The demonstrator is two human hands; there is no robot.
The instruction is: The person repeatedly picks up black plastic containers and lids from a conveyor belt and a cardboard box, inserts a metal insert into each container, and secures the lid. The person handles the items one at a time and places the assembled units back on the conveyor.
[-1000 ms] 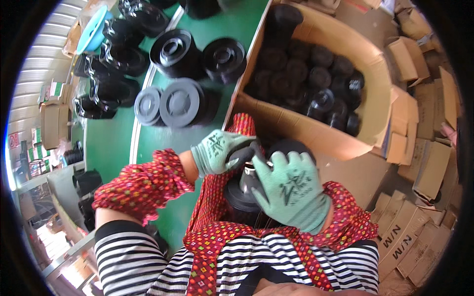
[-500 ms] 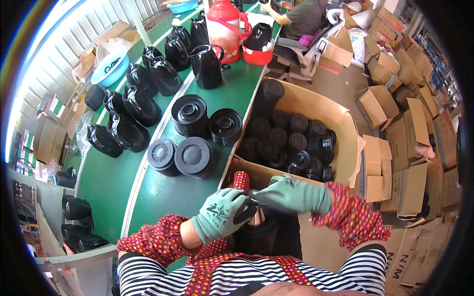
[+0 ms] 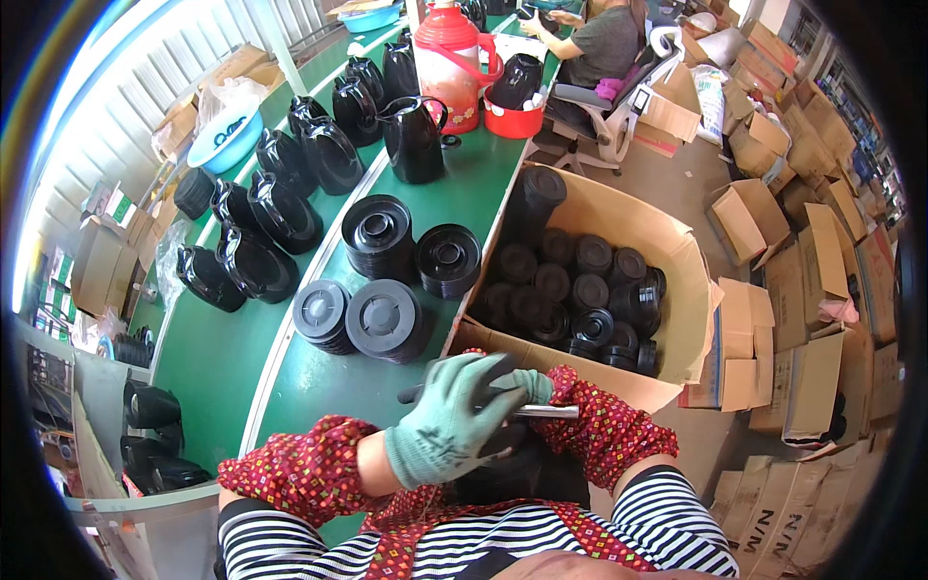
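Note:
Both of my hands wear green gloves with dark palms and meet above my lap. My left hand (image 3: 447,425) is closed with its fingers curled. From its fingertips a narrow silver strip (image 3: 549,412) sticks out to the right; its kind does not show. My right hand (image 3: 525,383) lies behind the left one, its fingers closed and partly hidden, so what they grip cannot be made out. A dark rounded end (image 3: 410,394) pokes out left of my left hand. Below the hands sits a large black object (image 3: 527,469), mostly covered by them.
Stacks of black round lids (image 3: 384,319) stand on the green table (image 3: 222,387), with black jugs (image 3: 416,140) and a red flask (image 3: 449,68) beyond. An open carton (image 3: 619,208) of black parts adjoins its right edge. A seated person (image 3: 604,43) works farther off; cartons (image 3: 754,217) crowd the right.
My right hand has moved left, behind my left hand, and its forearm has swung inward. The silver strip now points right. My left hand has turned and shifted slightly; the view has tilted a little.

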